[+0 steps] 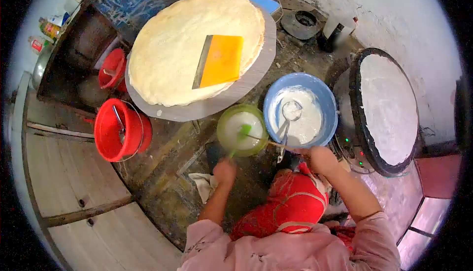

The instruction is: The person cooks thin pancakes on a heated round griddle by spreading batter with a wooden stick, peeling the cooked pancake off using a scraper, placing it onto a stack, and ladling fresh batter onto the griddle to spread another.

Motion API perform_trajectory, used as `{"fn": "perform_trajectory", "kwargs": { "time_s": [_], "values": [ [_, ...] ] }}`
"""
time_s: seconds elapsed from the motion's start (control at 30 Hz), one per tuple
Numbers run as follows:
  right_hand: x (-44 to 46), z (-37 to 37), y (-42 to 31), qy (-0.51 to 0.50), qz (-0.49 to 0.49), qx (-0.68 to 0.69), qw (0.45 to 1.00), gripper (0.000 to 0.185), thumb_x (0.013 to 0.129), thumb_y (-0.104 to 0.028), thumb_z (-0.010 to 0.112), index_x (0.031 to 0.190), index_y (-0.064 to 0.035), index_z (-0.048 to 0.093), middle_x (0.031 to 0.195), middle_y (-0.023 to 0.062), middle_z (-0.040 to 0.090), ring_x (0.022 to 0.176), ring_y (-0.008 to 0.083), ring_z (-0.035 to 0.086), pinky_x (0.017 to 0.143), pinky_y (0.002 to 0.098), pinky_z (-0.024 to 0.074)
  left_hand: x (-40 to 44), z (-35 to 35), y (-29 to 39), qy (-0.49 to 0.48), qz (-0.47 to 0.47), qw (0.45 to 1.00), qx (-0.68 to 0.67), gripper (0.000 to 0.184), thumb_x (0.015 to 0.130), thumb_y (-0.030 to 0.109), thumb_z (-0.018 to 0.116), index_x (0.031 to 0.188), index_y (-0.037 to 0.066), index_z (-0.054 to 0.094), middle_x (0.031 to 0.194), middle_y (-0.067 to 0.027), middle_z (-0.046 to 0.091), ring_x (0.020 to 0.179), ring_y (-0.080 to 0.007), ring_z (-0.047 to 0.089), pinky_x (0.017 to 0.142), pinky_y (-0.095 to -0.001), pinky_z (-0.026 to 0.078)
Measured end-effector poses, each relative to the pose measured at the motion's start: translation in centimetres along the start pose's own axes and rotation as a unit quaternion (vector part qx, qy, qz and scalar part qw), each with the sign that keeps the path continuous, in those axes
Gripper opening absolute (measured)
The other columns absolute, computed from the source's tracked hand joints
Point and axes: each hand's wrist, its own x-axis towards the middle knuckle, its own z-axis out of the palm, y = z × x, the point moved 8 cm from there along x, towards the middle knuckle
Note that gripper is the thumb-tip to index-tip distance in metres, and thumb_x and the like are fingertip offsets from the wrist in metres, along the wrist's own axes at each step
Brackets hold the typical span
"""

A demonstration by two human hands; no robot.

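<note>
My left hand (225,171) is closed on a green-handled brush (243,134) at the near side of a green bowl (221,132) with whitish liquid. My right hand (322,160) is closed on a thin wooden stick (278,144), whose far end reaches over the green bowl. Beside that bowl stands a blue basin (331,108) of white batter, with a metal ladle (291,111) in it. On the right, a round black griddle (354,101) carries a thin white layer of batter (387,108).
A stack of round flatbreads (167,49) lies on a round board (268,49), with an orange scraper (221,60) on top. Two red buckets (112,132) stand at the left. A black round object (301,23) sits near the back wall.
</note>
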Motion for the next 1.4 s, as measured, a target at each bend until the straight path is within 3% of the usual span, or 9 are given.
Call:
{"fn": "perform_trajectory", "kwargs": {
  "time_s": [0.17, 0.5, 0.73, 0.83, 0.9, 1.13, 1.27, 1.33, 1.4],
  "values": [
    [2.8, -0.7, -1.0, 0.08, -0.001, -0.069, 0.994, 0.041, 0.08, -0.014, 0.049, 0.119, -0.028, 0.053, 0.081, 0.0137, 0.057, 0.074, 0.0302, 0.06, 0.062, 0.0395, 0.0492, -2.7, -2.6, -0.3, 0.069, 0.031, 0.997, -0.013, 0.023, 0.083, 0.027, 0.051, 0.079, 0.007, 0.062, 0.071, -0.0151, 0.061, 0.061, -0.0349, 0.058, 0.055, -0.0447, 0.047],
    [-5.2, -4.4, 0.9, 0.201, -0.012, -0.039, 0.979, 0.039, 0.077, -0.013, 0.053, 0.112, -0.0292, 0.058, 0.078, 0.0106, 0.055, 0.07, 0.0276, 0.058, 0.06, 0.0376, 0.0484, -1.7, 4.8, -1.8, -0.052, 0.008, 0.95, -0.307, 0.021, 0.081, 0.02, 0.052, 0.085, 0.002, 0.062, 0.071, -0.0221, 0.058, 0.068, -0.0408, 0.055, 0.058, -0.0445, 0.043],
    [-16.0, -1.9, 8.9, 0.199, 0.128, 0.184, 0.954, 0.034, 0.08, -0.007, 0.056, 0.112, -0.0177, 0.059, 0.084, 0.0144, 0.062, 0.065, 0.0273, 0.061, 0.059, 0.0353, 0.0475, -3.6, -1.2, 2.9, -0.015, -0.013, 0.923, -0.385, 0.028, 0.087, 0.026, 0.051, 0.079, 0.001, 0.061, 0.058, -0.01, 0.056, 0.051, -0.0235, 0.054, 0.051, -0.0367, 0.042],
    [-20.9, -0.2, 11.2, 0.293, 0.129, 0.276, 0.906, 0.034, 0.084, -0.006, 0.053, 0.117, -0.0132, 0.056, 0.081, 0.0101, 0.063, 0.06, 0.0187, 0.059, 0.056, 0.0308, 0.0465, -5.7, -1.9, 7.2, -0.196, -0.083, 0.828, -0.518, 0.023, 0.087, 0.026, 0.051, 0.083, 0.006, 0.059, 0.064, -0.0023, 0.055, 0.045, -0.0073, 0.043, 0.04, -0.0224, 0.034],
    [-23.9, 1.2, 13.0, 0.337, 0.111, 0.373, 0.858, 0.033, 0.089, -0.006, 0.047, 0.122, -0.0088, 0.052, 0.075, 0.0016, 0.061, 0.055, 0.0052, 0.049, 0.049, 0.0213, 0.0404, -6.9, -2.9, 11.8, -0.267, -0.09, 0.779, -0.56, 0.021, 0.087, 0.025, 0.051, 0.086, 0.005, 0.059, 0.066, -0.0028, 0.056, 0.044, -0.0078, 0.042, 0.039, -0.0224, 0.034],
    [-29.9, 3.4, 16.5, 0.391, 0.142, 0.56, 0.717, 0.034, 0.09, -0.006, 0.047, 0.124, -0.0061, 0.05, 0.075, 0.0017, 0.06, 0.05, 0.0022, 0.041, 0.046, 0.0169, 0.0343, -10.7, 3.4, 26.9, -0.532, -0.093, 0.63, -0.558, 0.018, 0.077, 0.012, 0.058, 0.089, -0.001, 0.057, 0.068, -0.0063, 0.056, 0.049, -0.0142, 0.047, 0.041, -0.0247, 0.038],
    [-31.2, 3.4, 17.4, 0.44, 0.119, 0.563, 0.689, 0.034, 0.089, -0.005, 0.048, 0.123, -0.0056, 0.051, 0.076, 0.0029, 0.06, 0.051, 0.0023, 0.04, 0.046, 0.0169, 0.0337, -10.8, 6.1, 32.5, -0.55, -0.073, 0.66, -0.507, 0.016, 0.076, 0.009, 0.057, 0.087, -0.002, 0.055, 0.067, -0.0073, 0.054, 0.05, -0.0171, 0.049, 0.042, -0.0285, 0.04],
    [-32.2, 2.7, 17.2, 0.445, 0.147, 0.567, 0.678, 0.034, 0.086, -0.002, 0.051, 0.118, -0.0078, 0.056, 0.076, 0.0002, 0.06, 0.056, 0.0042, 0.047, 0.051, 0.0191, 0.0397, -11.7, 8.0, 34.8, -0.605, -0.155, 0.585, -0.517, 0.008, 0.076, 0.009, 0.057, 0.076, 0.0, 0.057, 0.065, -0.0072, 0.055, 0.053, -0.0202, 0.052, 0.047, -0.0317, 0.043],
    [-33.2, 1.6, 17.1, 0.463, 0.147, 0.518, 0.704, 0.033, 0.085, -0.001, 0.052, 0.117, -0.0081, 0.057, 0.078, -0.0008, 0.061, 0.057, 0.0043, 0.047, 0.053, 0.0196, 0.0397, -12.1, 8.0, 36.5, -0.552, -0.159, 0.64, -0.509, 0.006, 0.076, 0.006, 0.053, 0.075, 0.002, 0.056, 0.064, -0.0086, 0.055, 0.055, -0.022, 0.053, 0.051, -0.0331, 0.045]
  ]
}}
